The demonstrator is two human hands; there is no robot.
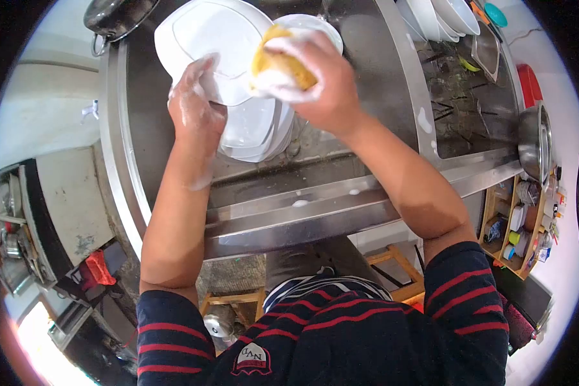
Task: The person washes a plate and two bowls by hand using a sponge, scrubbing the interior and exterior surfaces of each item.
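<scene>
My left hand (196, 103), wet with suds, is closed on the near left edge of a white squarish plate (206, 38). The plate is tilted up over the sink. In my right hand (331, 80) is a yellow sponge (261, 55) thick with white foam, held beside the plate's right edge. Foam covers the fingers of that hand. Below the held plate sits a stack of white plates (254, 132) on the sink bottom. Another round white dish (331, 32) shows partly behind my right hand.
The steel sink (379, 96) has a raised front rim (289, 215) with foam drops. To the right, a second basin (457, 109) holds dark strips and scraps. White bowls (441, 19) stand beyond it. A dark pot (116, 16) is at upper left, a metal bowl (532, 138) at right.
</scene>
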